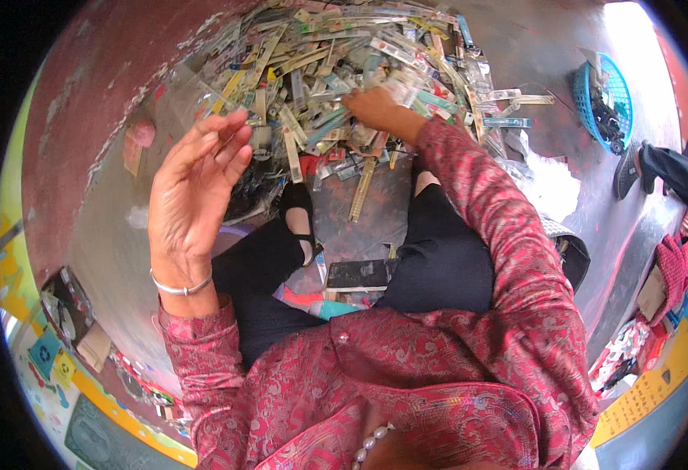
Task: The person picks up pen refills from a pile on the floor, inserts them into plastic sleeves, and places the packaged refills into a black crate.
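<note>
From the head camera, a large heap of small packets [336,70] lies on the floor at the far side, in front of the seated person. The packets are long, narrow strips in clear wrappers with coloured ends, and they point every which way. A few loose ones nearer in, such as the long strip [362,188] between the person's feet, run near to far. A few more lie off to the right, pointing left to right.

The right hand [375,106] reaches far out, arm nearly straight, and rests in the near edge of the heap. Its fingers are bent down among the packets; whether they grip one cannot be told, since the packets hide the fingertips.

The left hand [195,184] is raised to the left of the heap, palm turned toward the right, fingers spread and slightly curled, holding nothing. A silver bracelet [179,288] circles its wrist.

A blue basket [591,86] stands far right on the floor, its contents dark and hard to make out. A dark phone-like slab [360,274] lies between the knees.
</note>
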Demonstrator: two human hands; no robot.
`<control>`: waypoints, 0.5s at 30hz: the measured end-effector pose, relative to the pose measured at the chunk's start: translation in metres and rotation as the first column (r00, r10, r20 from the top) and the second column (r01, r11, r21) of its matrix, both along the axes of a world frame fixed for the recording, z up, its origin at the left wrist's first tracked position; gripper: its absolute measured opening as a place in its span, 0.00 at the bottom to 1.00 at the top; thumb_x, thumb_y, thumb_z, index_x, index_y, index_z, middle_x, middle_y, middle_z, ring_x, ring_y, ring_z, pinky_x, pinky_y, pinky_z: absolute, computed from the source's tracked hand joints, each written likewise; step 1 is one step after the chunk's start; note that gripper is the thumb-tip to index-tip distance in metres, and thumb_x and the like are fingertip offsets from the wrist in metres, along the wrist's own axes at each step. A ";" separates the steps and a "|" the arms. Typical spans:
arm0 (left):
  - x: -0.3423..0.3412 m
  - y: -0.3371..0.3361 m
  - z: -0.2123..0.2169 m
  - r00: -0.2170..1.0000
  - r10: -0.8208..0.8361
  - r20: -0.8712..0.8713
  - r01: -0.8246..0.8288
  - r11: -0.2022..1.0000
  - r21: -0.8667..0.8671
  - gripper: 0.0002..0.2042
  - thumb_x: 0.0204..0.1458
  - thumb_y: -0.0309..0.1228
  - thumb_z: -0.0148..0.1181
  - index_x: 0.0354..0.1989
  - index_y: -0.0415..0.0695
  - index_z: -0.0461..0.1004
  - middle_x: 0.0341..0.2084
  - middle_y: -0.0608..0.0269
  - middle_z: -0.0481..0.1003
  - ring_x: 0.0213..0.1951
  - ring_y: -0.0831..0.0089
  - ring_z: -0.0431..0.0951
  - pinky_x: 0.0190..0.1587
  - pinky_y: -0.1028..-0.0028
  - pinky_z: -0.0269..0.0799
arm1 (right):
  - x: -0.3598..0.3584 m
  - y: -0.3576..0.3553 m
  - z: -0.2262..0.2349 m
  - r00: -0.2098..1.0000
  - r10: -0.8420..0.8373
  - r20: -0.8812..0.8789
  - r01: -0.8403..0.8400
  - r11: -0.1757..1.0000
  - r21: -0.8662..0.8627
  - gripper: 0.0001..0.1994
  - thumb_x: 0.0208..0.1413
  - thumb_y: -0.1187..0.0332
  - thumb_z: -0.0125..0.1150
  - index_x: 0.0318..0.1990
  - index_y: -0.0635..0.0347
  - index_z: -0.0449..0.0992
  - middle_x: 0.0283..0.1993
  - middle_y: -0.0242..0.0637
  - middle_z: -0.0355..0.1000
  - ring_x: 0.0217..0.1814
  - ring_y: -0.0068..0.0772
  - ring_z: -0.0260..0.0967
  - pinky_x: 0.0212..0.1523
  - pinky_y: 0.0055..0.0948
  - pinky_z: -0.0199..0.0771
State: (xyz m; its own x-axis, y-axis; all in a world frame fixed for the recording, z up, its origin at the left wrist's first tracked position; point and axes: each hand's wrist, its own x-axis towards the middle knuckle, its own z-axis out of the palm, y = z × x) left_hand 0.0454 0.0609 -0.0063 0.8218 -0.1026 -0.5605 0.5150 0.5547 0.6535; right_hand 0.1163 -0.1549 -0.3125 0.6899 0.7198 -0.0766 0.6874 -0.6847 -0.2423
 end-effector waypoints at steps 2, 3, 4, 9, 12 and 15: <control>-0.002 0.000 0.002 1.000 -0.003 0.002 0.003 1.000 0.007 0.10 0.49 0.25 0.51 0.39 0.36 0.69 0.44 0.50 0.69 0.45 0.63 0.69 0.49 0.69 0.66 | -0.017 -0.019 0.005 0.997 -0.065 -0.046 0.062 0.996 -0.061 0.07 0.46 0.67 0.52 0.33 0.56 0.72 0.32 0.39 0.71 0.30 0.39 0.72 0.26 0.37 0.71; -0.002 0.000 0.002 1.000 0.005 0.002 -0.005 1.000 0.016 0.09 0.49 0.25 0.51 0.39 0.36 0.70 0.44 0.50 0.69 0.45 0.63 0.69 0.49 0.69 0.66 | -0.025 -0.030 0.001 0.995 -0.079 -0.060 0.074 0.994 -0.083 0.07 0.46 0.68 0.51 0.32 0.56 0.72 0.33 0.39 0.71 0.30 0.39 0.72 0.26 0.39 0.71; -0.003 0.000 0.002 1.000 0.012 0.002 -0.012 1.000 0.025 0.09 0.49 0.25 0.51 0.38 0.36 0.70 0.44 0.50 0.69 0.45 0.63 0.69 0.49 0.69 0.66 | -0.030 -0.040 -0.004 0.993 -0.094 -0.074 0.086 0.991 -0.104 0.06 0.46 0.69 0.50 0.32 0.56 0.72 0.34 0.40 0.71 0.30 0.40 0.72 0.27 0.42 0.70; -0.003 -0.001 0.003 1.000 0.009 0.017 -0.009 1.000 0.018 0.09 0.49 0.25 0.51 0.38 0.36 0.70 0.43 0.51 0.69 0.45 0.64 0.69 0.48 0.71 0.67 | -0.023 -0.077 0.004 0.911 -0.338 -0.236 0.271 0.923 -0.273 0.08 0.46 0.68 0.50 0.31 0.56 0.75 0.31 0.44 0.73 0.34 0.45 0.72 0.32 0.41 0.71; -0.001 0.000 0.002 1.000 0.005 0.029 -0.006 1.000 0.011 0.09 0.49 0.25 0.51 0.38 0.35 0.70 0.42 0.51 0.70 0.45 0.64 0.69 0.47 0.71 0.67 | -0.002 -0.098 0.041 0.816 -0.493 -0.301 0.487 0.868 -0.102 0.11 0.45 0.65 0.52 0.35 0.56 0.76 0.31 0.48 0.72 0.35 0.47 0.72 0.35 0.40 0.71; 0.000 -0.001 0.002 1.000 -0.010 0.030 0.009 1.000 0.007 0.09 0.49 0.25 0.51 0.38 0.35 0.70 0.42 0.52 0.70 0.44 0.65 0.69 0.47 0.71 0.67 | 0.014 -0.124 0.038 0.730 -0.579 -0.364 0.672 0.706 0.223 0.16 0.42 0.63 0.56 0.41 0.57 0.75 0.30 0.50 0.72 0.33 0.45 0.71 0.35 0.36 0.69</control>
State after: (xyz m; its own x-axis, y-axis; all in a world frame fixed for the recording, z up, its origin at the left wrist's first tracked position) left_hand 0.0450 0.0596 -0.0042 0.8372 -0.1066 -0.5363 0.5003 0.5453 0.6726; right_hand 0.1304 -0.2787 -0.2740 0.9772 0.1400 -0.1596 0.0106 -0.7830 -0.6219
